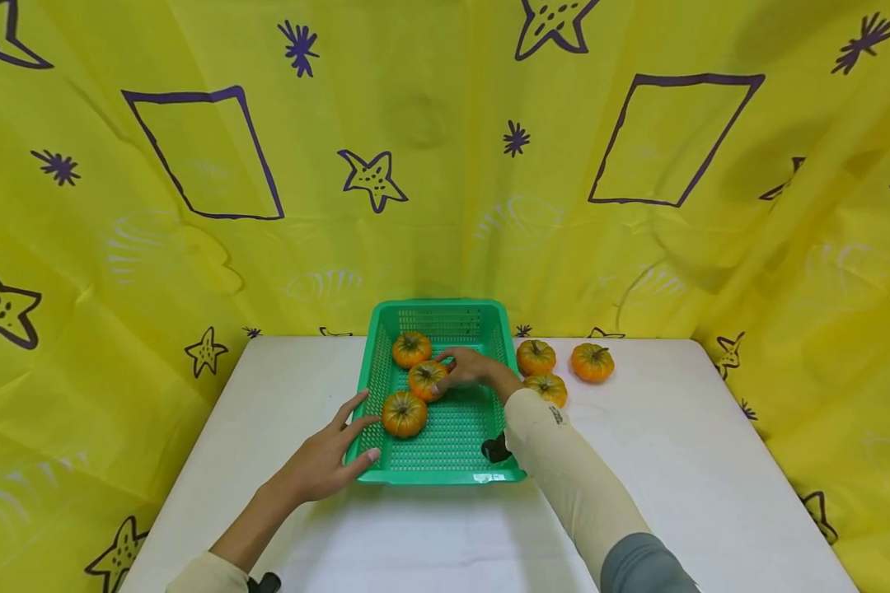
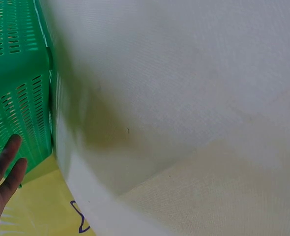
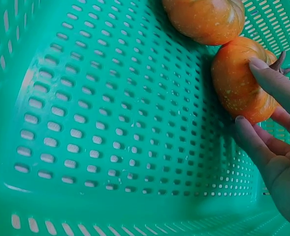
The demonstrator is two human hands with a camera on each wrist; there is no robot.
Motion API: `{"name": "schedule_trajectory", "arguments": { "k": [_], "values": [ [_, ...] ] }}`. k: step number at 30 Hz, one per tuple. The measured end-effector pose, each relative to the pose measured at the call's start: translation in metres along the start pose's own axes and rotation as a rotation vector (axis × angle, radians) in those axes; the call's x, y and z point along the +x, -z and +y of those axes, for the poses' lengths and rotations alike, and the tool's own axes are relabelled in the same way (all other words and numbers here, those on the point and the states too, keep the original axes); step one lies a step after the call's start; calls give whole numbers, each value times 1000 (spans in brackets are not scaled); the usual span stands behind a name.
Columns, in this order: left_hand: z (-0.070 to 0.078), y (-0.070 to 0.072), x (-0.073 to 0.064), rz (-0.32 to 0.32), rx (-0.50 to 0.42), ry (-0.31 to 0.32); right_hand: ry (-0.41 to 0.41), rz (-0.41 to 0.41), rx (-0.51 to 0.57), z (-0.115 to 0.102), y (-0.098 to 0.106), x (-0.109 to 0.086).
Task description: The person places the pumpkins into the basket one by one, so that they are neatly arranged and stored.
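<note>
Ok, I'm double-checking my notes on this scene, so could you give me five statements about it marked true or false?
1. The right hand holds a pumpkin inside the basket. True.
2. Every pumpkin is in the basket. False: three are in it, and three other pumpkins lie on the table.
3. The curtain behind the table is yellow. True.
4. The left hand grips a pumpkin. False: the left hand is at the basket's left side, holding nothing.
5. The basket is green. True.
</note>
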State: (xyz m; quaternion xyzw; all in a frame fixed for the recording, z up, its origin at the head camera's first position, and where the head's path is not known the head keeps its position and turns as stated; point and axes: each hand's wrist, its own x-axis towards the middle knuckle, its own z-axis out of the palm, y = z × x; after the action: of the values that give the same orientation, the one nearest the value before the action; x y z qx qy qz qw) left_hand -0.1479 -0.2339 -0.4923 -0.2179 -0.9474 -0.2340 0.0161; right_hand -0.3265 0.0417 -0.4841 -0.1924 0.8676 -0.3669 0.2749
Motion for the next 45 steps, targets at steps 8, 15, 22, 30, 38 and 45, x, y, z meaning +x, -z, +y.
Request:
{"name": "schedule_trajectory", "arguments": {
  "k": [8,15,22,30,38,45],
  "values": [
    [0,0,0,-8,-2,-4,-5,-6,41,-3,-6,3],
    [0,-1,-1,-20,-10,3,6,-10,47,-5,-12,7],
    [1,-1,-1,-17,0,3,-4,-34,71,-9,-15,8],
    [1,0,-1,-6,-3,1,18,-46,102,-12,-19,13],
    [0,0,0,-5,-4,3,21,-38,85,-14,-21,16],
    [-1,0,0,-4,-11,1,30,-39,66,-16,-21,17]
  ]
}}
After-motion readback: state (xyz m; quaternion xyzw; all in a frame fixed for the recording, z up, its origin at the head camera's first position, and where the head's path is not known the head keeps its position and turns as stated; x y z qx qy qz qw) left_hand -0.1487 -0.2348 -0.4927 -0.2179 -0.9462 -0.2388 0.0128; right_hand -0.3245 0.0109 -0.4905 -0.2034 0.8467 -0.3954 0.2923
